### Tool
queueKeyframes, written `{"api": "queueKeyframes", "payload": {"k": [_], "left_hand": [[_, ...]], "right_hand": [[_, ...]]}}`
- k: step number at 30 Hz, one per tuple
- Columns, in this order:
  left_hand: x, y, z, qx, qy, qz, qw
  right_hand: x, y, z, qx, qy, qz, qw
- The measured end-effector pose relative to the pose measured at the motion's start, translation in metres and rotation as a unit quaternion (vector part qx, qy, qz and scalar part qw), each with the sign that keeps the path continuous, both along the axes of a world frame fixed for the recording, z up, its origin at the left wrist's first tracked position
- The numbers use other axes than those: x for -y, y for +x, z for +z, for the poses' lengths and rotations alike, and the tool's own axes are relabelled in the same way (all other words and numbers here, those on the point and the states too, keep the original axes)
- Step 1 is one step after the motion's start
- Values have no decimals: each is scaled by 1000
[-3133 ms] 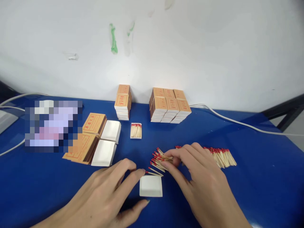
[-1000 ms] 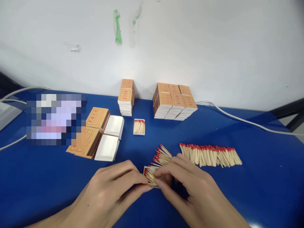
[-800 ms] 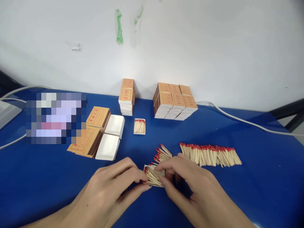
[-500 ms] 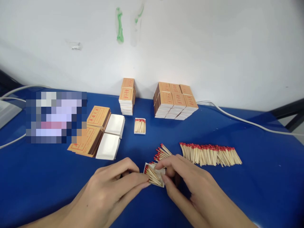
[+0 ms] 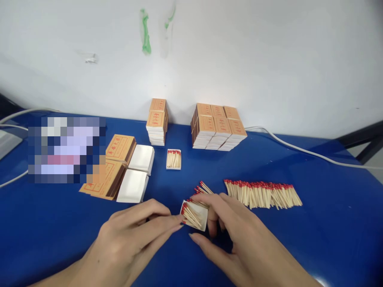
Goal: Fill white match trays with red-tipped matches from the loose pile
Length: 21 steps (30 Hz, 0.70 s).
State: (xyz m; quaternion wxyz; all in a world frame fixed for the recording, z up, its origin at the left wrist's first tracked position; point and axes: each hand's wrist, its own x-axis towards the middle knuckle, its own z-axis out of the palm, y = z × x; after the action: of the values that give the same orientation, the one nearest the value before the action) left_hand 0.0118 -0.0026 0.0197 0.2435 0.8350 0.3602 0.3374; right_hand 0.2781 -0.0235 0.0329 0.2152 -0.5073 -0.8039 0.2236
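A small white matchbox tray [image 5: 201, 221] holding a bundle of red-tipped matches [image 5: 190, 214] sits tilted on the blue table, held between both hands. My left hand [image 5: 131, 235] pinches its left edge with the fingertips. My right hand [image 5: 236, 239] grips its right side, fingers curled around the tray. A small loose heap of matches [image 5: 202, 189] lies just behind the tray.
A long row of matches [image 5: 263, 194] lies to the right. A filled tray [image 5: 174, 159] sits mid-table. Stacks of orange matchboxes [image 5: 156, 121] [image 5: 218, 127] stand by the wall. Orange sleeves [image 5: 115, 163] and white trays [image 5: 136, 171] lie left. A white cable [image 5: 299, 150] runs right.
The tray, empty and flat at first, now holds matches and is lifted and tilted between both hands. My right hand has left the loose heap and closed on the tray.
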Motion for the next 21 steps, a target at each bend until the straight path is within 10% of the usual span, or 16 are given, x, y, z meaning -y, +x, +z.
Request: {"api": "queueKeyframes", "payload": {"k": [21], "left_hand": [[6,1,-7,-68,54,60,994]], "right_hand": [[-6,-1,6,-35,144,49,988]]}}
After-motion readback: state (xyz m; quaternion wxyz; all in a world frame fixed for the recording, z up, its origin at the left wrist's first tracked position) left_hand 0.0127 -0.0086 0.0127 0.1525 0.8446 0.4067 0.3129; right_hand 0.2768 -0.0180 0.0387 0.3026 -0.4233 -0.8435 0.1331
